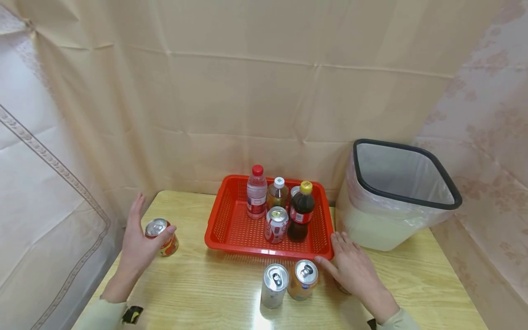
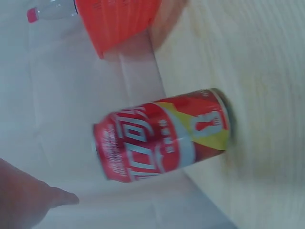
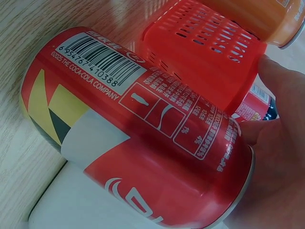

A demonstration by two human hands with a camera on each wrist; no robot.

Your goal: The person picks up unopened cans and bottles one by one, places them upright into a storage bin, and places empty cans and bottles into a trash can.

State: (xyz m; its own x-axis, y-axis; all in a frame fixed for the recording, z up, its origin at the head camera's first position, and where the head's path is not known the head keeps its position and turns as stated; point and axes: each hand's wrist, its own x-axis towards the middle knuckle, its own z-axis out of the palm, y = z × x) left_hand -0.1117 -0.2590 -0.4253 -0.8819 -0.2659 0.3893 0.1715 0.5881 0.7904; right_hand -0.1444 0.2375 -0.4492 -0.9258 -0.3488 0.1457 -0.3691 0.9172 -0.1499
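Observation:
At the left of the table my left hand (image 1: 140,245) is beside a red cola can (image 1: 168,243), thumb and fingers spread apart. In the left wrist view that can (image 2: 162,138) stands upright, with a gap between it and the visible finger. My right hand (image 1: 356,266) is over another red cola can (image 3: 143,138) near the basket's front right corner, its fingers stretched forward. The hand hides most of this can in the head view. Whether it touches the can is unclear. A silver can (image 1: 274,286) and an orange can (image 1: 303,282) stand to its left.
A red plastic basket (image 1: 243,250) holds a clear bottle (image 1: 256,195), an amber bottle (image 1: 277,195), a dark cola bottle (image 1: 300,215), a white-and-red can (image 1: 276,225) and another can behind. A lined bin (image 1: 367,220) stands at the right. Cloth hangs behind the table.

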